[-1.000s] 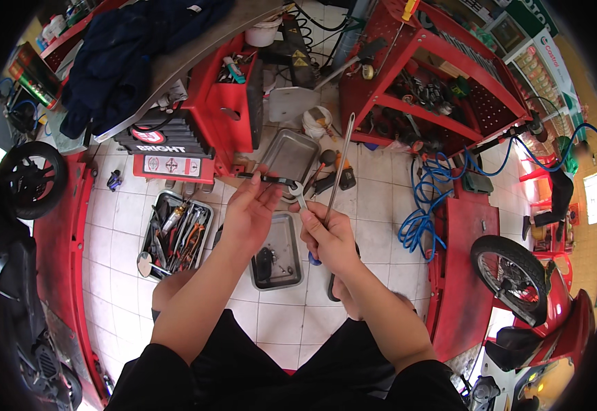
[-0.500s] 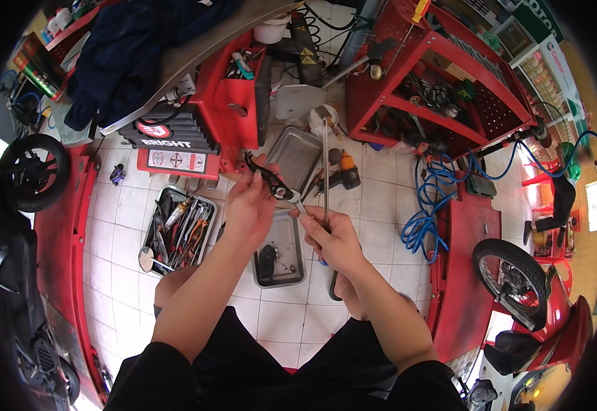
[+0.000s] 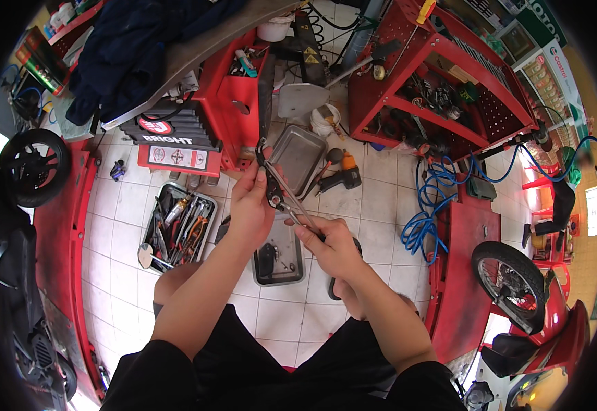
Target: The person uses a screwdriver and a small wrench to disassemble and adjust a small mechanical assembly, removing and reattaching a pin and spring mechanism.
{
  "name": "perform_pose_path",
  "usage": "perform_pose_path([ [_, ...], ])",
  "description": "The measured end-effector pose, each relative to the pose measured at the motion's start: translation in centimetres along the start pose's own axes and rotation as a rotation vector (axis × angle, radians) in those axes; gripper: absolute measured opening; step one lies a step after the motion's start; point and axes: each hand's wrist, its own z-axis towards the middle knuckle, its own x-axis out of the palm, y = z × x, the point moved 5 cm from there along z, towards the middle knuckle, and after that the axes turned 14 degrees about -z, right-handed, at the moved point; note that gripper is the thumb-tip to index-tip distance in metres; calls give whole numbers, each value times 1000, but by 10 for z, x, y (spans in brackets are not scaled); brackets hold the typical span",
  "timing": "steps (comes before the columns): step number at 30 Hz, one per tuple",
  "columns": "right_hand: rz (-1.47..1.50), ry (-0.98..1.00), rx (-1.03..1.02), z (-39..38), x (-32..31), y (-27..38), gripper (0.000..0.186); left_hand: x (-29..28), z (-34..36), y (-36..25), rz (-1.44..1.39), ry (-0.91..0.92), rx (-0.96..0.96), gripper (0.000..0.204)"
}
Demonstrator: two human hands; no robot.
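Part [image 3: 272,194] held up over the floor [image 3: 384,229].
Tools [image 3: 182,229] lie bunched in a tray [image 3: 212,218], presumably for easy reach; the left hand's [image 3: 252,202] grip is closed around the part, seemingly to steady it; the right hand's [image 3: 331,243] grip wraps 1 screwdriver [image 3: 289,190] and 1 wrench [image 3: 290,209], both slanting toward it.
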Motion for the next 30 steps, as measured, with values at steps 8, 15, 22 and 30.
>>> perform_pose_path([
  [8,-98,-3,20,0,-5,7,26,-6,4,-6,-143,19,-9,40],
  [15,-41,6,-8,-1,-3,2,26,-2,2,-8,16,-59,-21,38],
  [22,451,185,238,-3,3,5,31,8,-2,-2,176,34,-70,41],
  [30,354,170,285,-1,8,-1,30,15,-4,-3,115,-16,-55,40],
])
